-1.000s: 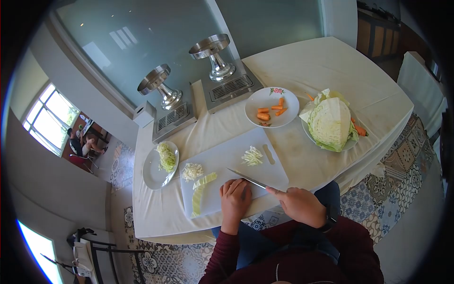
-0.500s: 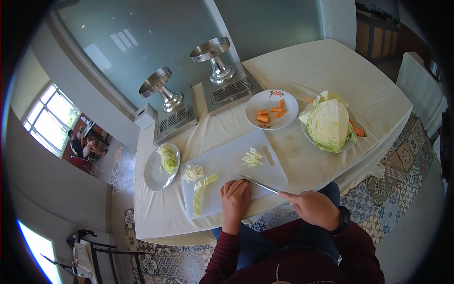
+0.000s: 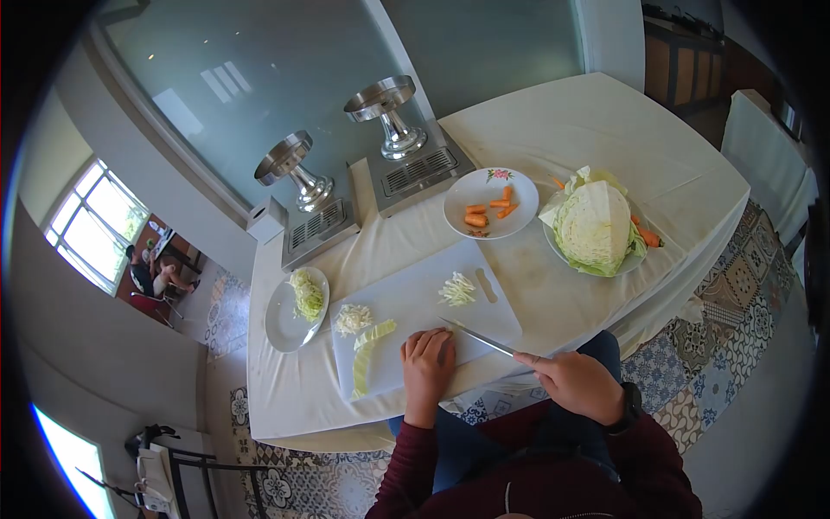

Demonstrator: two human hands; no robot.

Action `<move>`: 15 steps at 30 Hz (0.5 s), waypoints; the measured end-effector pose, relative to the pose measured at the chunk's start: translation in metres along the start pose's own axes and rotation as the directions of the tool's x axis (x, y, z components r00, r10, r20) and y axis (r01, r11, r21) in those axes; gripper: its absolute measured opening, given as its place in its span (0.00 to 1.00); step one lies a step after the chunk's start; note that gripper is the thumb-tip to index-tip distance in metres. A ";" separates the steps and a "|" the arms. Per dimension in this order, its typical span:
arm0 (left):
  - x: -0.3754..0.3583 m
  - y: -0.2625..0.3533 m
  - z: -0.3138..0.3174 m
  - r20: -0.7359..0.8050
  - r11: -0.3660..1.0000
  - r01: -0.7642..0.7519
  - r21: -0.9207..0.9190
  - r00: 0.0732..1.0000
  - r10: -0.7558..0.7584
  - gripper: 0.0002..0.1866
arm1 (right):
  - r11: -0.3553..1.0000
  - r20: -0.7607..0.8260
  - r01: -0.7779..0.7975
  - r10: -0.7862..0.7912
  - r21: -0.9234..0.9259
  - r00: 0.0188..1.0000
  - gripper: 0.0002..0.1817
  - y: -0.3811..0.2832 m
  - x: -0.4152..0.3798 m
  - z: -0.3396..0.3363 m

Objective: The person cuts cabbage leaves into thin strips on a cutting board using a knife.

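Observation:
My right hand [image 3: 577,386] is closed around the handle of a knife [image 3: 481,336]. Its blade points left across the white cutting board [image 3: 415,298], with the tip just beyond my left fingertips. My left hand [image 3: 427,365] presses down on the board's near edge, fingers together and bent; whatever lies beneath them is hidden. Left of it lie pale green cabbage strips [image 3: 367,356] and a heap of chopped cabbage [image 3: 353,319]. Thin cabbage shreds [image 3: 457,290] form a small pile near the board's handle slot.
Shredded cabbage [image 3: 307,295] sits on a plate [image 3: 281,327] at left. A flowered bowl [image 3: 458,192] holds carrot pieces [image 3: 476,220]. At right, a large cabbage [image 3: 593,227] rests on a plate beside carrots [image 3: 646,233]. Metal stands [image 3: 403,138] line the back; a person [image 3: 147,272] sits far left.
The view has shifted slightly, moving the table things a little in the frame. My hands keep nearly the same pose, left on the board and right on the knife.

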State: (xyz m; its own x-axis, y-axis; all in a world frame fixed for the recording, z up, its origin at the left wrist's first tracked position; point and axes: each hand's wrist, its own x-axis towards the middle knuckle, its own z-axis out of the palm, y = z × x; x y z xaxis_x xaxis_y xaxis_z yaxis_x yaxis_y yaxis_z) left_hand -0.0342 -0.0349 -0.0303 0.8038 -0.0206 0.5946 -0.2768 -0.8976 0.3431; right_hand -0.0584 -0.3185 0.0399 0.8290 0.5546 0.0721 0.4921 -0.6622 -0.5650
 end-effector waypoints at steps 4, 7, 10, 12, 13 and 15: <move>0.000 0.000 0.000 0.003 1.000 0.001 0.004 1.000 -0.001 0.11 | 1.000 0.007 0.016 -0.016 0.025 1.000 0.27 -0.003 0.000 0.000; 0.000 0.000 0.001 0.000 1.000 0.006 0.009 1.000 -0.006 0.11 | 0.999 0.029 0.016 -0.017 0.044 0.999 0.27 -0.002 0.000 0.002; -0.001 -0.001 0.002 -0.004 1.000 0.006 0.014 1.000 -0.006 0.11 | 0.998 0.042 0.002 -0.005 0.058 0.999 0.26 -0.002 0.001 0.003; -0.001 -0.001 0.002 -0.005 1.000 0.006 0.016 1.000 -0.005 0.11 | 0.999 0.039 0.003 -0.005 0.047 0.999 0.26 -0.002 0.001 0.003; -0.001 -0.001 0.002 -0.007 1.000 0.006 0.016 1.000 -0.005 0.11 | 0.999 0.037 0.004 -0.005 0.042 0.999 0.26 -0.002 0.001 0.003; -0.001 -0.001 0.002 -0.006 1.000 0.008 0.015 1.000 -0.008 0.11 | 0.999 0.051 0.000 -0.003 0.051 0.999 0.26 -0.001 0.000 0.003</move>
State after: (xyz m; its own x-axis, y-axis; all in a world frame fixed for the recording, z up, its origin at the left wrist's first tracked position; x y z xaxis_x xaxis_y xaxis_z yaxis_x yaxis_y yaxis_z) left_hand -0.0332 -0.0351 -0.0327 0.8026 -0.0109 0.5964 -0.2624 -0.9043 0.3367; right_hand -0.0599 -0.3167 0.0381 0.8130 0.5814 0.0320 0.4783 -0.6354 -0.6062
